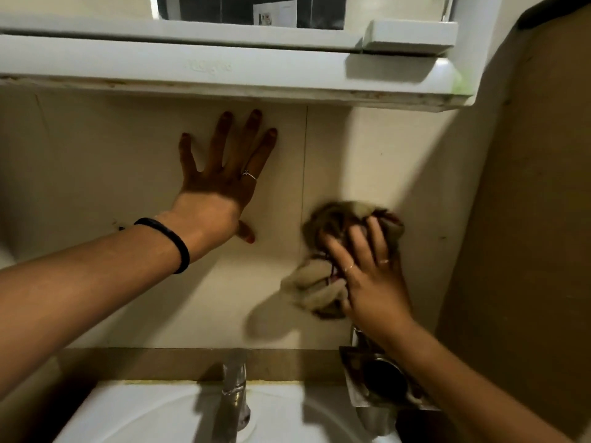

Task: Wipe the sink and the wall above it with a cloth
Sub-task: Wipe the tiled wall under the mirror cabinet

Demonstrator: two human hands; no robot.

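Observation:
A crumpled beige and brown cloth point(315, 282) is pressed against the cream tiled wall point(96, 161) above the sink. My right hand point(367, 276) lies over the cloth with fingers spread and slightly bent, pushing it onto the wall; the cloth looks blurred. My left hand point(220, 183) rests flat on the wall with straight, spread fingers, to the left of the cloth. The white sink point(134, 414) sits at the bottom of the view, with its metal tap point(233, 398) at the middle.
A white shelf point(192, 71) juts out over the wall, with a mirror point(240, 8) above it. A metal soap holder point(380, 378) is fixed to the wall under my right forearm. A brown wall surface point(527, 219) closes the right side.

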